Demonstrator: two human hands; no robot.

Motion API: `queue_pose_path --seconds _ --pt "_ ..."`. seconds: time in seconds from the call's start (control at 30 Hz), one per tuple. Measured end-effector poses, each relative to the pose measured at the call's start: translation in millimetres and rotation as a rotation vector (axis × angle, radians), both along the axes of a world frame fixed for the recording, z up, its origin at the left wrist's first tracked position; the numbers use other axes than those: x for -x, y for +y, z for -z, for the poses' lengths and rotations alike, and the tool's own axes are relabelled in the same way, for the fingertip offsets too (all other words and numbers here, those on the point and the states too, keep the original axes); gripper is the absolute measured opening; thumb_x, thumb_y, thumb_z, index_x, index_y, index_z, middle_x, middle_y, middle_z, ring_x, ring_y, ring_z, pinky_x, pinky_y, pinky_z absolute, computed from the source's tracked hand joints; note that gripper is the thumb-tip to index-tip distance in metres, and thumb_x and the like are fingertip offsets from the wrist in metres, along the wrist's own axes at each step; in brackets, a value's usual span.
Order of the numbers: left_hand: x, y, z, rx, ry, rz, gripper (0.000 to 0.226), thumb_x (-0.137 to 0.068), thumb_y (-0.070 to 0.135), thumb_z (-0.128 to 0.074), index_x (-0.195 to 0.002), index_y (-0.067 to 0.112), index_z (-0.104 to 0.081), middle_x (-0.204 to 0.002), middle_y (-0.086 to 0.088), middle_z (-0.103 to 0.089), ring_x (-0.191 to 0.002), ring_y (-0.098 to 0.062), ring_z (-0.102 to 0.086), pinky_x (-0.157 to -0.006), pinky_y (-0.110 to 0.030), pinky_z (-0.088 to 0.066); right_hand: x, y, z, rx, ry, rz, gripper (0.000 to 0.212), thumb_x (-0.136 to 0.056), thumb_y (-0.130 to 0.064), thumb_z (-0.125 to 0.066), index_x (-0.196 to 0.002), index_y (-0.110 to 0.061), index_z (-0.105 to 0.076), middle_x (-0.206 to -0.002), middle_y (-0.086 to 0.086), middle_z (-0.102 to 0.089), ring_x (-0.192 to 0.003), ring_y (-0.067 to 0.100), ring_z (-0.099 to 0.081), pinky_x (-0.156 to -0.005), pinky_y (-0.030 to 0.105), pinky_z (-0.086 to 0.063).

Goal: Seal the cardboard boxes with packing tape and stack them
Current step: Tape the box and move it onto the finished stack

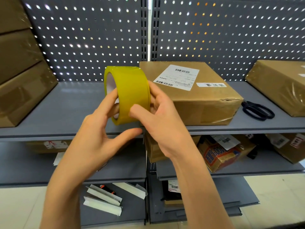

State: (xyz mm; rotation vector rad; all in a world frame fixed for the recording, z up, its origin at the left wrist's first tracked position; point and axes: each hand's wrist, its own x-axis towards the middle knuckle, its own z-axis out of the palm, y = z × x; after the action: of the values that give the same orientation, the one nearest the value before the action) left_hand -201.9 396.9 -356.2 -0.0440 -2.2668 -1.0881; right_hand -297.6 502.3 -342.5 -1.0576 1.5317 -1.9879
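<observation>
So far only preparation: both hands, the left hand (99,129) and right hand (158,119), grip the yellow packing tape roll (130,95) above the shelf (69,109); the labelled cardboard box (194,96) awaits taping and stacking.

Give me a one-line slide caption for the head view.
Both hands, left and right, hold a yellow tape roll before a labelled cardboard box.

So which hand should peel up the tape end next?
Probably the right hand: its thumb already lies on the outer face of the yellow tape roll, while the left hand holds the roll through its core.
</observation>
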Motion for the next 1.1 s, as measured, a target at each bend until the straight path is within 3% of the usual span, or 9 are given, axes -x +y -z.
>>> queue_pose_path --seconds 0.13,0.27,0.37,0.47,0.53,0.7,0.83,1.0,1.1 --pt "2.3 2.3 3.5 -0.047 0.074 -0.044 0.047 -0.084 0.031 -0.062 -0.128 0.034 -0.046 -0.115 0.032 -0.061 -0.107 0.004 -0.06 -0.089 -0.009 -0.043 -1.0 -1.7 -0.3 0.016 0.0 -0.023 0.044 -0.079 0.004 -0.057 -0.114 -0.022 -0.054 -0.088 -0.007 -0.064 -0.075 0.002 -0.059 -0.071 0.017 -0.049" --pt "5.6 11.7 4.0 -0.087 0.165 -0.108 0.049 -0.084 0.013 -0.064 -0.13 0.018 -0.049 -0.115 0.031 -0.062 -0.104 0.004 -0.062 -0.086 -0.009 -0.046 -3.5 -2.6 -2.1 0.037 0.024 -0.029 0.053 -0.076 0.002 -0.054 -0.125 -0.016 -0.053 -0.092 -0.003 -0.063 -0.076 0.003 -0.056 -0.074 0.018 -0.047" --pt "4.7 8.0 -0.3 -0.115 0.181 -0.086 0.056 -0.082 0.018 -0.07 -0.134 0.012 -0.049 -0.118 0.022 -0.063 -0.104 0.001 -0.063 -0.087 -0.012 -0.047 -2.5 0.6 -2.6 0.04 0.001 -0.063 0.058 -0.082 0.013 -0.052 -0.136 -0.01 -0.047 -0.095 -0.003 -0.062 -0.079 0.002 -0.056 -0.074 0.016 -0.048" --pt "2.7 0.8 -2.1 -0.027 0.061 -0.019 0.074 -0.078 0.026 -0.073 -0.143 0.016 -0.039 -0.125 0.022 -0.06 -0.114 -0.001 -0.059 -0.096 -0.018 -0.045 -0.5 2.4 -2.6 0.051 -0.014 -0.066 0.059 -0.083 0.018 -0.049 -0.136 -0.007 -0.047 -0.094 -0.002 -0.063 -0.08 0.002 -0.058 -0.072 0.016 -0.05" --pt "3.5 -1.5 1.3 -0.011 0.03 -0.028 0.072 -0.081 0.02 -0.068 -0.145 0.017 -0.036 -0.127 0.025 -0.057 -0.116 0.001 -0.057 -0.098 -0.019 -0.044 1.1 2.1 -1.8 0.05 -0.013 -0.045 0.062 -0.082 0.019 -0.049 -0.137 -0.007 -0.045 -0.097 -0.002 -0.063 -0.081 0.003 -0.057 -0.073 0.015 -0.05" --pt "3.9 6.4 3.2 -0.023 0.114 -0.113 0.06 -0.084 0.014 -0.063 -0.139 0.019 -0.041 -0.114 0.031 -0.061 -0.105 0.008 -0.06 -0.081 -0.008 -0.046 -0.5 0.2 -0.9 0.04 0.008 -0.038 0.065 -0.081 0.016 -0.051 -0.14 -0.011 -0.044 -0.103 -0.001 -0.063 -0.087 0.004 -0.057 -0.078 0.016 -0.048" --pt "3.4 6.8 0.5 -0.009 0.136 -0.129 0.06 -0.085 0.011 -0.063 -0.141 0.009 -0.042 -0.115 0.02 -0.064 -0.106 0.005 -0.06 -0.09 -0.01 -0.045 -2.4 0.1 0.9 0.056 0.009 -0.019 0.065 -0.08 0.018 -0.05 -0.137 -0.015 -0.045 -0.106 -0.001 -0.063 -0.089 0.002 -0.058 -0.082 0.016 -0.048" --pt "2.6 1.5 -1.8 0.022 0.069 -0.102 0.076 -0.079 0.02 -0.068 -0.147 0.015 -0.034 -0.127 0.026 -0.055 -0.114 0.006 -0.055 -0.096 -0.01 -0.04 -1.0 1.7 0.8 0.08 -0.003 -0.026 0.07 -0.079 0.023 -0.051 -0.14 -0.011 -0.043 -0.106 -0.001 -0.063 -0.087 0.002 -0.058 -0.079 0.017 -0.048" --pt "4.3 4.3 1.5 -0.006 0.11 -0.147 0.069 -0.083 0.011 -0.068 -0.145 0.014 -0.037 -0.124 0.025 -0.057 -0.111 0.005 -0.058 -0.092 -0.013 -0.045 -1.5 1.0 0.6 0.084 0.002 -0.025 0.073 -0.078 0.023 -0.051 -0.141 -0.012 -0.042 -0.108 -0.001 -0.062 -0.09 0.004 -0.058 -0.08 0.019 -0.049"
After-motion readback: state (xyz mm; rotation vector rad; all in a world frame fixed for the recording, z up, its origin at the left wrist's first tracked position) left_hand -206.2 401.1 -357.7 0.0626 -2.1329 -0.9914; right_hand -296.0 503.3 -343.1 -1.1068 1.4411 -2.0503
